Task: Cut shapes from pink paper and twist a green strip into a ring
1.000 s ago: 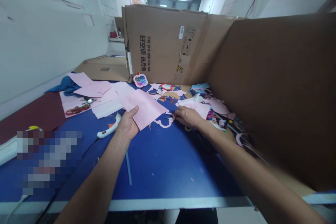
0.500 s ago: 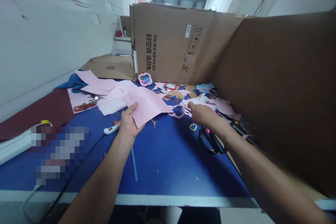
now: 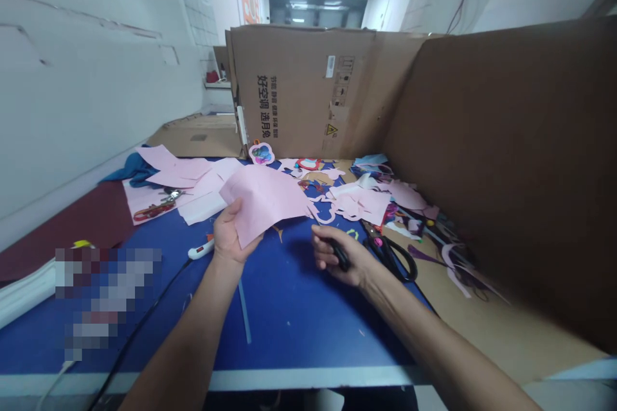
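Note:
My left hand (image 3: 234, 231) is closed on a sheet of pink paper (image 3: 265, 200), thumb on top and fingers underneath, holding it above the blue table. To the right of the sheet, my right hand (image 3: 341, 255) is wrapped round small black-handled scissors (image 3: 340, 254). Their thin blades point toward the sheet's right corner and are mostly hidden by the fingers; whether they touch the paper I cannot tell. A larger pair of black scissors (image 3: 403, 259) lies on the table just right of that hand.
Pink paper scraps (image 3: 366, 202) are heaped at the back right, and more pink sheets (image 3: 168, 167) lie at the back left near keys (image 3: 172, 194). A white-handled tool (image 3: 200, 250) with a black cord lies left. Tall cardboard (image 3: 299, 90) walls the back and right.
My right hand has come back from the scraps toward me and left, now showing the black-handled scissors in it. The left hand still holds the pink sheet, shifted slightly left.

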Demonstrator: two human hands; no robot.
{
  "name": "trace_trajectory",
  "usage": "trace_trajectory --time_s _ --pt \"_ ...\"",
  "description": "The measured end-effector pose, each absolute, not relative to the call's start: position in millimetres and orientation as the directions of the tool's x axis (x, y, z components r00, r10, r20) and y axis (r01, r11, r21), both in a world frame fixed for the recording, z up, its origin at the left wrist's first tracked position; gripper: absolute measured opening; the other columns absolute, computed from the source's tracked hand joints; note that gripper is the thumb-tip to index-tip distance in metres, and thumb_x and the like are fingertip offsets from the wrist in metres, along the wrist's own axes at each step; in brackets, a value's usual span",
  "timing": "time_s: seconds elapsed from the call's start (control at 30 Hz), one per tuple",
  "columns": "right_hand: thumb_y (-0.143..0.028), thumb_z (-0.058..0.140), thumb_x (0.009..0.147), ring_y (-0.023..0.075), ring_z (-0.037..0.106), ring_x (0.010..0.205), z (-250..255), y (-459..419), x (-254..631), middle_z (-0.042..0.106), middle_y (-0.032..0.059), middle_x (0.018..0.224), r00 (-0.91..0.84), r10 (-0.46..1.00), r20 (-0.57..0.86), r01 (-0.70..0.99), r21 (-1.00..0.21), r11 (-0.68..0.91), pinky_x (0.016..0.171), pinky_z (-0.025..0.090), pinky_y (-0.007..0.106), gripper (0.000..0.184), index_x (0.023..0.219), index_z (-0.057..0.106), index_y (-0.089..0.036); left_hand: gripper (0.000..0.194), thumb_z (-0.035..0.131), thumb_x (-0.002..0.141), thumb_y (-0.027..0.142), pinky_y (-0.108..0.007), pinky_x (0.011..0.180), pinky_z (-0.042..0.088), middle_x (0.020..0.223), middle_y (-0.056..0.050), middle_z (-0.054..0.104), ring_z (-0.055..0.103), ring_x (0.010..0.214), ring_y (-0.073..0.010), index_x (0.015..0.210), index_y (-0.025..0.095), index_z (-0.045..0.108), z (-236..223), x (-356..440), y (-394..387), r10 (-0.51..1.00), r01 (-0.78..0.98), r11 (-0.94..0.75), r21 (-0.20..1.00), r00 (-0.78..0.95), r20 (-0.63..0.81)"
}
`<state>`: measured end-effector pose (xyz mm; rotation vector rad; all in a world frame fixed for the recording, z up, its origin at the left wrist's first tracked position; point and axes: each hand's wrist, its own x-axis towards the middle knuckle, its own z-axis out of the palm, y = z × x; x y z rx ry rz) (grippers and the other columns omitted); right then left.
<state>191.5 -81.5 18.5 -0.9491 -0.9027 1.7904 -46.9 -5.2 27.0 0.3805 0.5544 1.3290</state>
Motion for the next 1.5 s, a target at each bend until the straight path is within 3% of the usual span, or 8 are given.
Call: trace_trajectory --time_s 0.1,0.23,0.43,0.57,0.83,1.03,1.23,1.5 --pt "-0.047 0.08 0.084 0.0033 0.025 0.043 20 -84 177 0.074 -0.0002 0.087 -0.309 0.944 -0.113 -0.538 -0.798 -0.272 0.049 0.047 0.021 0.028 0.088 0.069 -0.021 0.041 0.055 0.097 0.024 -0.045 0.106 0.06 0.106 -0.008 0.084 0.071 0.125 -0.0282 0.136 0.02 0.065 26 -49 -5 0.976 -0.796 0.216 0.565 0.154 -0.156" --pt "-0.043 0.08 0.084 0.0026 0.03 0.045 25 -78 172 0.074 0.001 0.122 -0.246 0.966 -0.079 -0.624 -0.75 -0.22 0.05 0.051 0.022 0.03 0.111 0.076 -0.029 0.043 0.055 0.097 0.024 -0.043 0.098 0.063 0.108 -0.009 0.083 0.074 0.118 -0.0281 0.139 0.02 0.063 23 -50 -4 0.968 -0.756 0.25 0.604 0.198 -0.153" --pt "-0.045 0.086 0.079 0.0019 0.036 0.045 14 -60 170 0.069 0.0013 0.103 0.042 0.998 -0.053 -0.579 -0.815 -0.019 0.047 0.049 0.022 0.043 0.116 0.079 -0.025 0.041 0.056 0.103 0.036 -0.035 0.08 0.066 0.112 -0.008 0.082 0.077 0.105 -0.0251 0.142 0.024 0.062 22 -44 -6 0.969 -0.81 0.243 0.534 0.23 -0.092" --pt "-0.053 0.086 0.077 0.004 0.039 0.048 2 -53 176 0.067 0.0002 0.093 0.215 0.976 -0.023 -0.543 -0.833 0.1 0.049 0.048 0.023 0.055 0.121 0.078 -0.021 0.05 0.06 0.099 0.058 -0.045 0.087 0.065 0.121 -0.011 0.079 0.074 0.11 -0.0296 0.136 0.025 0.065 22 -28 -12 0.958 -0.843 0.238 0.482 0.285 0.026" --pt "-0.058 0.083 0.08 0.0085 0.046 0.054 -10 -54 180 0.072 0.0031 0.093 0.276 0.961 0.031 -0.423 -0.893 0.151 0.054 0.045 0.027 0.063 0.131 0.075 -0.021 0.051 0.087 0.083 0.029 -0.039 0.091 0.061 0.12 -0.01 0.077 0.071 0.114 -0.0271 0.13 0.022 0.068 8 5 -25 0.932 -0.743 0.239 0.625 0.356 0.067" --pt "-0.058 0.079 0.085 0.0111 0.048 0.054 -13 -56 180 0.067 0.0001 0.076 0.212 0.973 0.088 -0.303 -0.941 0.151 0.056 0.043 0.028 0.062 0.134 0.074 -0.02 0.04 0.078 0.092 0.029 -0.038 0.084 0.062 0.123 -0.013 0.078 0.074 0.108 -0.0272 0.129 0.019 0.068 4 12 -29 0.934 -0.693 0.262 0.672 0.356 0.003" --pt "-0.06 0.078 0.084 0.012 0.049 0.056 -11 -61 183 0.073 0.0044 0.094 0.202 0.979 0.038 -0.219 -0.972 0.083 0.055 0.043 0.029 0.063 0.135 0.073 -0.022 0.031 0.067 0.098 0.02 -0.038 0.084 0.064 0.109 -0.014 0.081 0.078 0.092 -0.0247 0.128 0.015 0.067 -4 11 -21 0.943 -0.666 0.304 0.681 0.312 -0.116" --pt "-0.053 0.063 0.097 0.0159 0.052 0.064 -11 -81 178 0.06 -0.0015 0.066 -0.031 0.965 0.259 0.459 -0.854 0.244 0.061 0.036 0.027 0.036 0.094 0.078 -0.02 0.023 0.058 0.102 0.018 -0.036 0.084 0.063 0.102 -0.013 0.081 0.078 0.089 -0.0225 0.123 0.012 0.068 -1 4 -12 0.961 -0.711 0.267 0.651 0.242 -0.13"
